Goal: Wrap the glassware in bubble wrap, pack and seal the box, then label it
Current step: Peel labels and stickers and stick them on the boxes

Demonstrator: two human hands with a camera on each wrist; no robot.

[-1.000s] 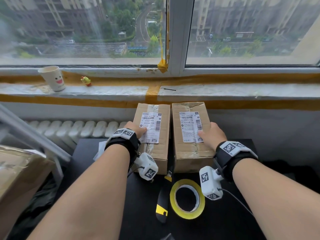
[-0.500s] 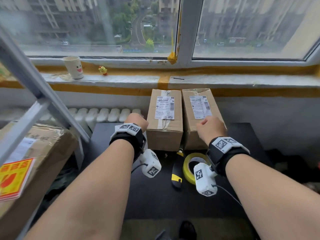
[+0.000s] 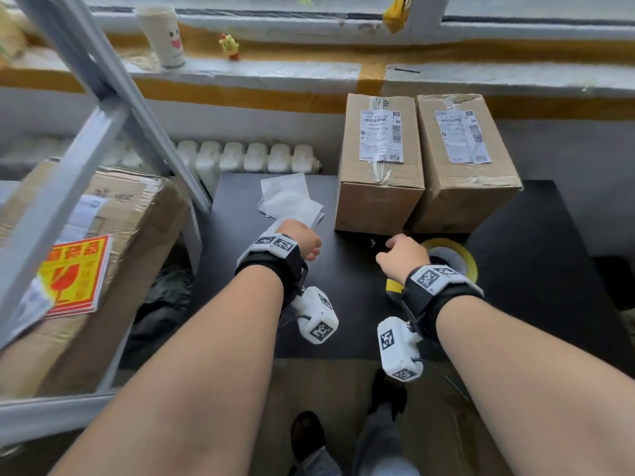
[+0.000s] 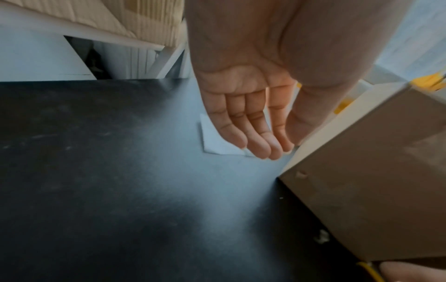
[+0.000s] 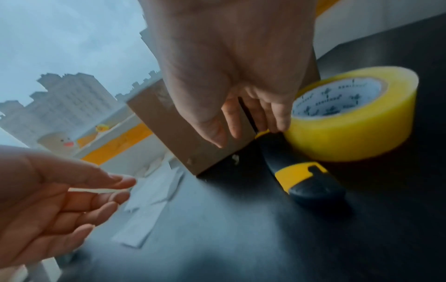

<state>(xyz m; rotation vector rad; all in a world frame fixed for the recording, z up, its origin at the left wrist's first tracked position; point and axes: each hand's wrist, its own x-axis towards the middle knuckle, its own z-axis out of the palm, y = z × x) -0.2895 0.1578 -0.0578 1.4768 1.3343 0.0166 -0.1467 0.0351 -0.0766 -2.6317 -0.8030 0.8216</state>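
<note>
**Both hands empty in front of two labelled boxes**

On the black table (image 3: 515, 269), taken from the left: white paper sheets (image 3: 290, 201) lie left of the left box (image 3: 379, 166), near its front corner. The left hand (image 3: 302, 240) hangs just in front of the sheets, fingers (image 4: 243, 122) straight and loosely together, holding nothing; its tips are above the sheets' near edge and close to the left box's side without clearly touching either.

The left box stands at the table's back, taped, with a label (image 3: 380, 135) on top. The right box (image 3: 464, 163) stands just beside it, also taped and labelled.

The right hand (image 3: 402, 257) hovers before the gap between the boxes, fingers (image 5: 277, 114) loosely bent, gripping nothing. Its fingertips are just beside the tape roll (image 5: 352, 114), which lies flat in front of the right box. A black-and-yellow knife (image 5: 304, 177) lies against the roll, on the left box's side.
</note>
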